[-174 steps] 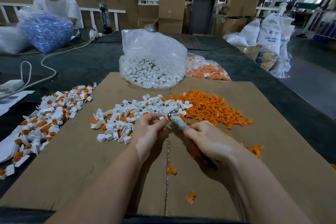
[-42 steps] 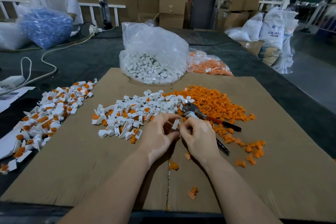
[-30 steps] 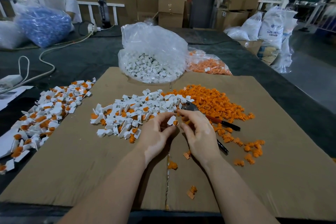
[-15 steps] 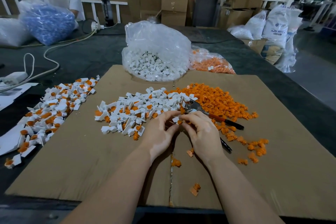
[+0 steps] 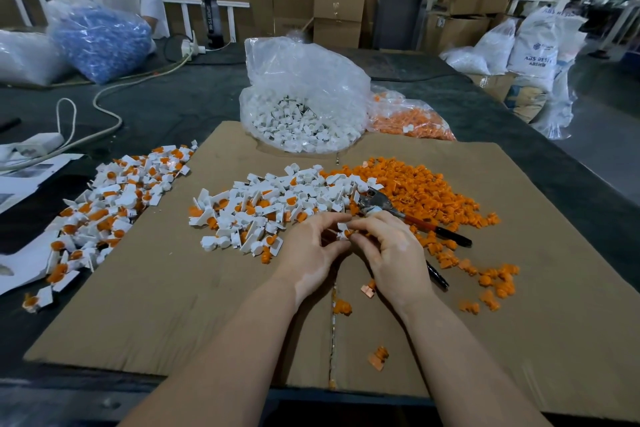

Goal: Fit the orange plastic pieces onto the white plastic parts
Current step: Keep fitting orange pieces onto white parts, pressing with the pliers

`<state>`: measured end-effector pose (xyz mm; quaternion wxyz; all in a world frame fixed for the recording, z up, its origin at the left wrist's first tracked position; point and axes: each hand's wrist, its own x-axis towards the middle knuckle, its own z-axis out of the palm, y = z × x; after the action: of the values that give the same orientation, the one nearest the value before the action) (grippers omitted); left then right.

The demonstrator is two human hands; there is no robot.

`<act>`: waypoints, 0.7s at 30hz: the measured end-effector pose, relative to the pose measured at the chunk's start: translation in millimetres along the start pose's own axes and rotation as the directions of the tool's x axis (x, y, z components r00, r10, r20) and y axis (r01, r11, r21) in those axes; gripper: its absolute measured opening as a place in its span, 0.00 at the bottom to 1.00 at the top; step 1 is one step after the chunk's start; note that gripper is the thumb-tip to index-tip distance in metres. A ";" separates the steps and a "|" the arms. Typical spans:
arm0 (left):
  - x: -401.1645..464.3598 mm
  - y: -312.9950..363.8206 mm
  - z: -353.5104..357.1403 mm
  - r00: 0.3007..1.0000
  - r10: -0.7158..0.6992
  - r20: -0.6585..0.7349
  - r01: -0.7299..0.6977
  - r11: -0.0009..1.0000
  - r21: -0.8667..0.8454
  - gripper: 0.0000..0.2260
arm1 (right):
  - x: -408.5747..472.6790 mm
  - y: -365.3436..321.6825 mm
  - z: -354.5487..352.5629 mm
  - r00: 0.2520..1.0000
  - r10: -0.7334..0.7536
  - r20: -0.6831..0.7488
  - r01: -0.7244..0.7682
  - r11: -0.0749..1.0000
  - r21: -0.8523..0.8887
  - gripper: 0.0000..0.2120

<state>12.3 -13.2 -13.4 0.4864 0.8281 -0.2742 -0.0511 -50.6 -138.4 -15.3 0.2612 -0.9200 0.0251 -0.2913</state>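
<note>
A dark table (image 5: pixel 180 104) carries a cardboard sheet (image 5: pixel 166 305), a heap of fitted white-and-orange parts (image 5: pixel 114 204), two clear bags and a white cable (image 5: pixel 104 94)

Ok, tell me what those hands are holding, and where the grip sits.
Both hands, left and right, pinch one small white part between fingertips; exact grip points are hidden.

White part (image 5: pixel 341 231) pinched between both hands, mostly covered by fingertips; orange bit on it too small to tell if seated. Left hand (image 5: pixel 311 250) and right hand (image 5: pixel 391 253) hide their own palms. Pliers (image 5: pixel 381 204) beside the right hand: 1 handle partly under it. Cardboard sheet (image 5: pixel 173 288) cut off at bottom right. Contents of the blue bag (image 5: pixel 98 38), far behind the cardboard sheet, too blurred to identify.
</note>
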 end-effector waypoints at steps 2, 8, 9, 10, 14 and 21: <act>0.0 -0.1 0.0 1.000 0.007 0.000 -0.007 1.000 -0.001 0.16 | 0.0 -0.2 -0.1 1.000 -0.007 -0.004 0.007 1.000 0.008 0.05; -1.7 1.2 1.1 0.999 0.039 -0.031 -0.039 0.999 0.025 0.14 | -0.3 -0.7 0.5 0.999 -0.048 -0.005 0.048 0.999 -0.018 0.01; -1.8 1.1 1.4 0.999 0.035 -0.033 -0.034 0.999 0.029 0.14 | -0.4 -0.8 0.5 0.999 -0.054 -0.001 0.054 0.998 -0.020 0.01; -2.0 0.9 1.7 0.999 0.029 -0.035 -0.027 0.999 0.031 0.14 | -0.4 -1.0 0.5 0.998 -0.058 0.005 0.058 0.998 -0.020 0.00; -3.5 0.7 2.3 0.999 0.012 -0.047 -0.010 0.999 0.046 0.14 | -0.7 -1.9 -0.1 0.996 -0.081 0.022 0.081 0.997 -0.009 0.03; -4.0 1.6 2.6 0.999 0.023 -0.047 -0.019 0.997 0.081 0.14 | -1.5 -4.0 -0.7 0.996 -0.083 0.027 0.084 0.996 -0.024 0.05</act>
<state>7.4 -13.8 -14.1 0.4598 0.8449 -0.2729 -0.0149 -52.7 -135.0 -13.6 0.2376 -0.9271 -0.0131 -0.2895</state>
